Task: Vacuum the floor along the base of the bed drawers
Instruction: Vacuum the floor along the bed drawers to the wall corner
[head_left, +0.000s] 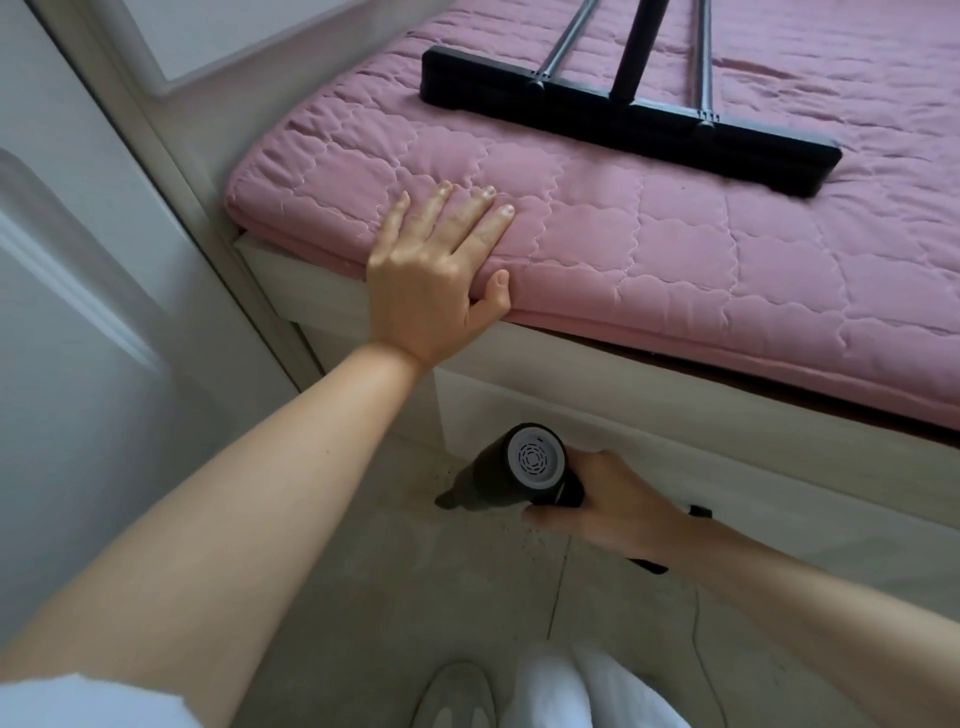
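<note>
Currently, head view: left hand (434, 275) lies flat on the pink mattress pad (675, 270) at the bed's near edge, fingers straight, thumb hooked over the edge, grasping nothing. Right hand (605, 501) at 5 o'clock grips the handle of a black handheld vacuum (511, 470), nozzle pointing toward 9 o'clock and down at the floor (415, 582), right at the base of the white bed drawer (649, 431). Dark specks on the tile just beside the nozzle. Black broom head (628, 122) lies on the pad at 12 o'clock. Thin cord (698, 644) trails at 5 o'clock.
</note>
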